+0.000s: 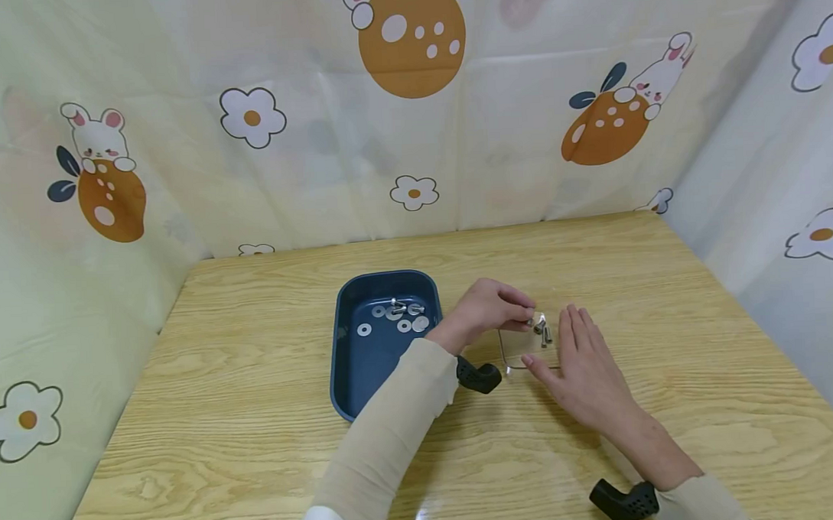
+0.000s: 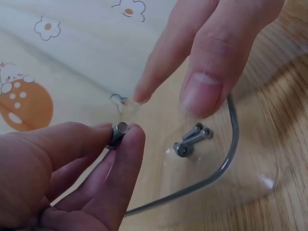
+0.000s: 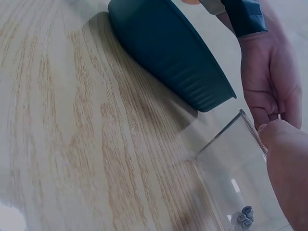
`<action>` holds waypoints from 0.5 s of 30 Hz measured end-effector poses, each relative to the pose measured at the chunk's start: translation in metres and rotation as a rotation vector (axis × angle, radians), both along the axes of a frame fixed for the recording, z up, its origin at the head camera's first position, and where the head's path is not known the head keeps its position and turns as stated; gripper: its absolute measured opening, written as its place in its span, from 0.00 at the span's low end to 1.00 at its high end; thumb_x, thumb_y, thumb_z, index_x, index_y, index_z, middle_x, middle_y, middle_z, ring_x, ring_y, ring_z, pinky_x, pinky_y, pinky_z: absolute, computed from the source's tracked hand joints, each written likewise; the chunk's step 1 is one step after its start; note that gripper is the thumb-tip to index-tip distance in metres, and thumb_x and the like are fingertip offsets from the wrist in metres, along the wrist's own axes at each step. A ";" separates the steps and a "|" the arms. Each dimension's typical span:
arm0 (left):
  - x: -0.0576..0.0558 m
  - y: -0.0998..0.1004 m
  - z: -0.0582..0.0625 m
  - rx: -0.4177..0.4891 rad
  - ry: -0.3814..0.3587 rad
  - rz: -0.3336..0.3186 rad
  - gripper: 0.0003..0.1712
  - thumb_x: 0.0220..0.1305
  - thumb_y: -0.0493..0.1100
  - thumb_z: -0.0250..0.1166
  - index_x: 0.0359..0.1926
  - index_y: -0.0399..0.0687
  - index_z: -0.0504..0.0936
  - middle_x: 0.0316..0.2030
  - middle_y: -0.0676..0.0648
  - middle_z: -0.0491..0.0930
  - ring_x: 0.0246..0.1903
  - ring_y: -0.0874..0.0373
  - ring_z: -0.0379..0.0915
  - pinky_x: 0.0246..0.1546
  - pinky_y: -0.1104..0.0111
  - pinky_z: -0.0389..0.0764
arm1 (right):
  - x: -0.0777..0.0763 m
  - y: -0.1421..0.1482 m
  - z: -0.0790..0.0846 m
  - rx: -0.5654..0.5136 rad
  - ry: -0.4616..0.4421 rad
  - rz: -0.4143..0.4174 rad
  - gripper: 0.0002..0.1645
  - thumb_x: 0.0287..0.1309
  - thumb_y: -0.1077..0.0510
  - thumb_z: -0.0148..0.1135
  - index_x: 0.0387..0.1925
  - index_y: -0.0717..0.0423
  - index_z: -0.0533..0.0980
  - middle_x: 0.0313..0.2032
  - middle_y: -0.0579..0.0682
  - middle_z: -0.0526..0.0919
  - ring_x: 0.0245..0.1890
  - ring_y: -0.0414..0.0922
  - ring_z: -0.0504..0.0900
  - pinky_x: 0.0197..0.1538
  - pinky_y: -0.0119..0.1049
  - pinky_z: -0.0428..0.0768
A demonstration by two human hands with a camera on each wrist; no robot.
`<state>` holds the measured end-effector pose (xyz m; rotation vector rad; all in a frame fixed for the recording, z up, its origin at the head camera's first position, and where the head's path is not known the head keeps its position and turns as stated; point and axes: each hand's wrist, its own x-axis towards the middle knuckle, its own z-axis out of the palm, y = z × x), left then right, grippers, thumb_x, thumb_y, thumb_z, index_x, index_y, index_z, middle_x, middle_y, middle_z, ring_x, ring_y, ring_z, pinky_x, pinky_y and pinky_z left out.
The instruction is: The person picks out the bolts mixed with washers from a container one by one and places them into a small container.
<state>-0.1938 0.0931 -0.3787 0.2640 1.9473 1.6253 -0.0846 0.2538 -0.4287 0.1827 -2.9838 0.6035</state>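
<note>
Over the clear plastic box [image 1: 504,355], my left hand [image 1: 489,309] pinches a small metal screw [image 2: 118,134] between thumb and fingertips. The screw's round end shows in the left wrist view; the rest is hidden by the fingers. Several socket-head screws [image 2: 193,138] lie on the box floor, also visible in the head view. My right hand [image 1: 589,372] is at the box's near right corner, its fingers straight along the right side and its thumb at the near rim. Part of the box is hidden behind both hands.
Left of the box stands a dark blue tray [image 1: 337,362]. Flat washers [image 1: 364,330] and a few screws [image 1: 398,303] lie in it. Beneath is a wood-grain table [image 1: 222,404], with a patterned curtain [image 1: 317,164] along its back and sides.
</note>
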 end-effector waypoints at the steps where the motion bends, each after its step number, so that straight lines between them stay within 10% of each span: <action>1: 0.001 0.001 0.001 -0.008 0.008 -0.003 0.07 0.63 0.32 0.66 0.42 0.37 0.87 0.37 0.41 0.86 0.40 0.46 0.87 0.54 0.51 0.83 | 0.000 0.000 0.000 -0.003 -0.003 -0.002 0.60 0.69 0.31 0.47 0.73 0.76 0.40 0.75 0.75 0.41 0.76 0.69 0.41 0.77 0.62 0.44; 15: 0.011 0.022 0.004 -0.219 0.099 -0.017 0.08 0.62 0.29 0.66 0.42 0.31 0.86 0.34 0.41 0.85 0.39 0.46 0.87 0.46 0.57 0.87 | 0.004 0.006 0.000 -0.026 -0.010 -0.025 0.60 0.68 0.30 0.47 0.73 0.76 0.40 0.75 0.74 0.41 0.76 0.69 0.41 0.77 0.62 0.44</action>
